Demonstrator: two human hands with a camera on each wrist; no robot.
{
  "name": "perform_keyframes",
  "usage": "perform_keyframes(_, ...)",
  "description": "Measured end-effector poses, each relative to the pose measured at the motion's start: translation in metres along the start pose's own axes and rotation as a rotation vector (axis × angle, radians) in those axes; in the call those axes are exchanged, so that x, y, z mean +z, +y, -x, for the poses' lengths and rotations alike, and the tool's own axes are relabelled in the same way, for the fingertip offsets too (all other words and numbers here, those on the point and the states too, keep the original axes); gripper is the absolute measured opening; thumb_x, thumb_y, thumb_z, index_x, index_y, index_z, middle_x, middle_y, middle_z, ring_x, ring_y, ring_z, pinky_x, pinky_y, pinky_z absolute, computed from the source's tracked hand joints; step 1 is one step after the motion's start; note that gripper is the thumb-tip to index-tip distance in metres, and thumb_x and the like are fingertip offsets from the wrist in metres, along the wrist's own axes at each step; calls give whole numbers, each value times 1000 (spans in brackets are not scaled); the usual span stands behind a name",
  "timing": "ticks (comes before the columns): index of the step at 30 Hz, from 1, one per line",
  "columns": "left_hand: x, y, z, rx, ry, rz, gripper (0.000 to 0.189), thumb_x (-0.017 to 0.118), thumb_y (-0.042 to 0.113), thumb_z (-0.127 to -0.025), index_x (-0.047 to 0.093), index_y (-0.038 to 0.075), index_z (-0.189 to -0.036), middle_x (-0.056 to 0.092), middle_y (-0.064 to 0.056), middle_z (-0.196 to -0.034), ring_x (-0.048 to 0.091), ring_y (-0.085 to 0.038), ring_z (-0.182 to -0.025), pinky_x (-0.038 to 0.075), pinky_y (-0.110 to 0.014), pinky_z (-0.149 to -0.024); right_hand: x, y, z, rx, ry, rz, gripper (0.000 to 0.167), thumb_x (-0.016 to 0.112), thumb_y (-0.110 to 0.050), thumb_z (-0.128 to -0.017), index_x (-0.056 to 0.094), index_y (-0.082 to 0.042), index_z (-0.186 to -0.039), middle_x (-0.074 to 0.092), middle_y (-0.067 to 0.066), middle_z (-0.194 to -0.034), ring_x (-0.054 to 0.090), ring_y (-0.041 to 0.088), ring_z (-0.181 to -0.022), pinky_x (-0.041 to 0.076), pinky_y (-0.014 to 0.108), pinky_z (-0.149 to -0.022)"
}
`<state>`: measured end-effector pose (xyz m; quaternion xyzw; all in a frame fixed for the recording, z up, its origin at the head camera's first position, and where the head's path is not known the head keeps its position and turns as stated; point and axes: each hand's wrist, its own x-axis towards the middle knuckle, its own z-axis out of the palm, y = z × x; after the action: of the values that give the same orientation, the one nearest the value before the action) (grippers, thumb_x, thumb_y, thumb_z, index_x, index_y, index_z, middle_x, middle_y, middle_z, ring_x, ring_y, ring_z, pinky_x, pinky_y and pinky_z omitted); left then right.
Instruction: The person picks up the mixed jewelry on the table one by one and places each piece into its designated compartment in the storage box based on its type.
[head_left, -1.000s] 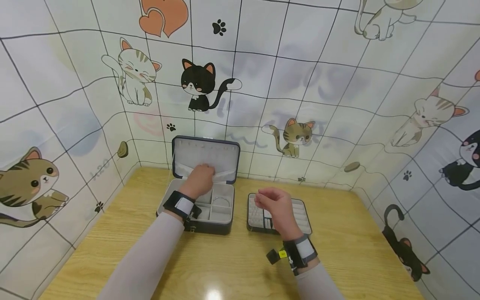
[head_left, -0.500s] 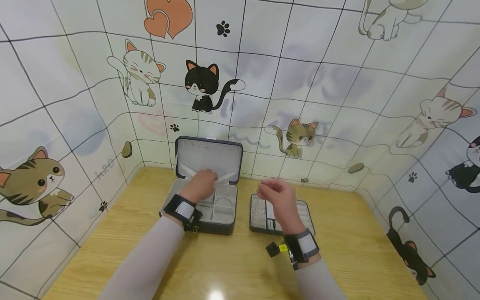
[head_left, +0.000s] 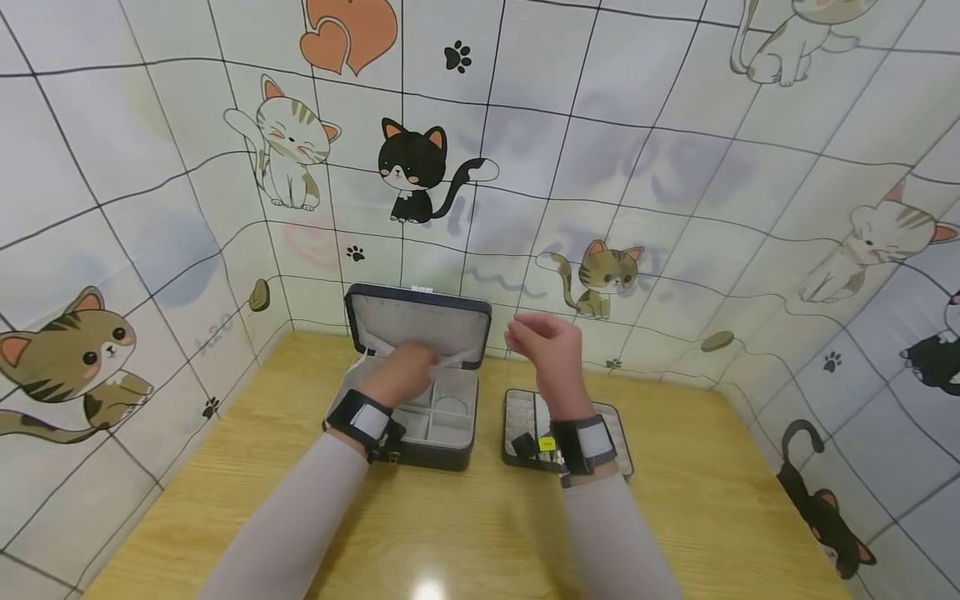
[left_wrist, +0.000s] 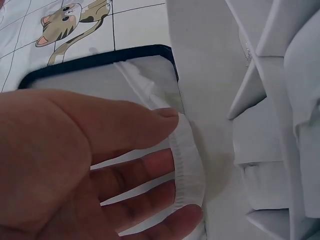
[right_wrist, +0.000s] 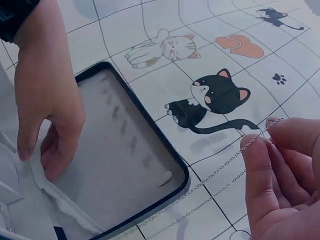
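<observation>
A dark blue jewelry box [head_left: 442, 460] stands with its lid [head_left: 423, 318] raised. My left hand [head_left: 403, 372] reaches into the lid and holds the gathered edge of its white fabric pocket [left_wrist: 189, 167] between thumb and fingers. That pocket edge is pulled away from the lining. To the right, my right hand [head_left: 553, 358] is raised above a small tray. Its thumb and fingertips pinch a thin silver chain necklace [right_wrist: 216, 171], seen in the right wrist view. Two strands of the chain slope down toward the lid; their lower ends are hard to make out.
The jewelry tray [head_left: 517, 407], with ring rolls and small sections, lies right of the box, partly behind my right wrist. A round bracelet [head_left: 451, 399] lies in one box compartment. Hooks [right_wrist: 162, 179] line the lid's upper inside. A cat-print wall covering stands close behind.
My right hand has risen from over the tray, lifting the chain. The lid has tipped forward a little, while my left hand keeps its hold at the pocket.
</observation>
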<state>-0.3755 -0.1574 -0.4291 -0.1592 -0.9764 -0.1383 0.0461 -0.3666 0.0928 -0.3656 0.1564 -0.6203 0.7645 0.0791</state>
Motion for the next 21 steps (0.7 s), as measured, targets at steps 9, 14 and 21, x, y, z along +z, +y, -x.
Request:
perform_keyframes(9,-6,-5,-16,49,129,-67,22,61,-6,-91,73,-3,-108,75,-18,-102,71,-34,-99,57,-46,-91,24,3,-19,25,-7,-19,29,75,-1,-96,67,17,-117,75,7,-93,77,11,-81,64,27,-81)
perform_keyframes(14,-12,-4,-24,31,102,-98,24,64,-6,-89,72,-4,-111,73,-19,-105,69,-34,-103,57,-45,-94,33,1,-28,12,-6,12,30,75,-3,-96,69,15,-119,74,2,-94,77,10,-82,64,27,-82)
perform_keyframes(21,-4,-8,-28,72,132,-127,22,67,-7,-86,71,-5,-108,71,-19,-103,68,-35,-99,57,-45,-91,42,5,-51,-72,51,117,21,78,-6,-94,75,7,-111,76,3,-94,76,13,-83,64,28,-81)
